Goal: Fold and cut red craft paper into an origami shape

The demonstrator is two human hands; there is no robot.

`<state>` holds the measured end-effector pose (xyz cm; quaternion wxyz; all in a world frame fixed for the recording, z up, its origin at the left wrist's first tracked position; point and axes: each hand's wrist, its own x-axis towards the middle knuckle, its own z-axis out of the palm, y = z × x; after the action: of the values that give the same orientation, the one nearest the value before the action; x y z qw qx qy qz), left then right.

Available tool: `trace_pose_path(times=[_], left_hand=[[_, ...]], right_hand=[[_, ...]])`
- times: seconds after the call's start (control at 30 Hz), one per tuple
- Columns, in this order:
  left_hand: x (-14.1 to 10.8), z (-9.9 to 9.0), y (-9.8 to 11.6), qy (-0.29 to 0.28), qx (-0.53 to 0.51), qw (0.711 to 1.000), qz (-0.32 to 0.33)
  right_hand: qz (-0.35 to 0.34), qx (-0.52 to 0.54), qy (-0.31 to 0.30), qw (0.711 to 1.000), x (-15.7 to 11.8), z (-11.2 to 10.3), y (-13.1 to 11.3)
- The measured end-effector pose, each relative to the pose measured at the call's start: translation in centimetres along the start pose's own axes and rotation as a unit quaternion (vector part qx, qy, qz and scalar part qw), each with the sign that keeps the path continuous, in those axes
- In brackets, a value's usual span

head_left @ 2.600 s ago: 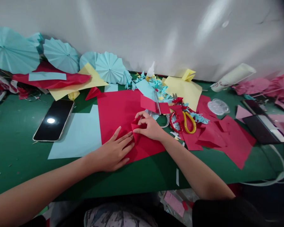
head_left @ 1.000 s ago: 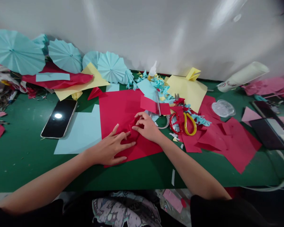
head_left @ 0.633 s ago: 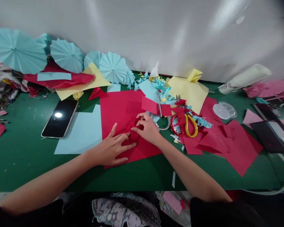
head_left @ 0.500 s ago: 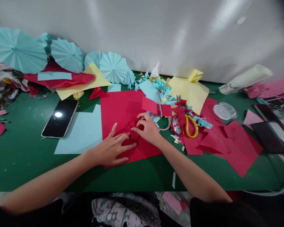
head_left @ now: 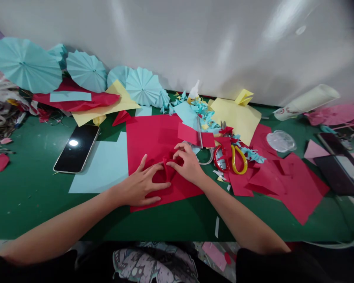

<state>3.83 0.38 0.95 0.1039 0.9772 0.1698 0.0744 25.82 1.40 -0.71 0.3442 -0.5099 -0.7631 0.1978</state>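
A small folded piece of red paper [head_left: 166, 168] stands upright from a large red sheet [head_left: 152, 131] on the table. My right hand [head_left: 187, 163] pinches its right side between thumb and fingers. From the left, my left hand [head_left: 143, 184] lies on the sheet with fingers spread, index and middle fingertips close against the folded piece. Part of that piece is hidden by the fingers. Right of my right hand lie scissors with a red and a yellow handle [head_left: 238, 160], beside a clear tape roll [head_left: 206, 156].
A phone [head_left: 76, 148] lies left on light blue paper [head_left: 106, 165]. Pleated blue paper fans [head_left: 143, 86] lean along the wall. Blue scraps [head_left: 199, 105], a white-tipped bottle [head_left: 194, 91], yellow paper [head_left: 236, 118] and red sheets [head_left: 303, 188] spread across the back and right.
The small red piece, lying low before, now stands up as a fold between my hands. My right hand has shifted slightly right. My left hand has barely moved.
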Motion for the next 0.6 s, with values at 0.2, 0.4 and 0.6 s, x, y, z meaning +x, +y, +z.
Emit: trace_pose_path(times=[0.2, 0.4, 0.6], left_hand=[[0.0, 0.3, -1.3, 0.054, -0.037, 0.998, 0.011], [1.3, -0.1, -2.9, 0.019, 0.02, 0.999, 0.044], [2.2, -0.1, -2.8, -0.014, 0.077, 0.997, 0.022]], right_hand=[[0.004, 0.0, -0.009, 1.0, 0.0, 0.0, 0.1], [0.002, 0.007, -0.008, 1.0, 0.0, 0.0, 0.2], [-0.014, 0.007, 0.0, 1.0, 0.0, 0.0, 0.0]])
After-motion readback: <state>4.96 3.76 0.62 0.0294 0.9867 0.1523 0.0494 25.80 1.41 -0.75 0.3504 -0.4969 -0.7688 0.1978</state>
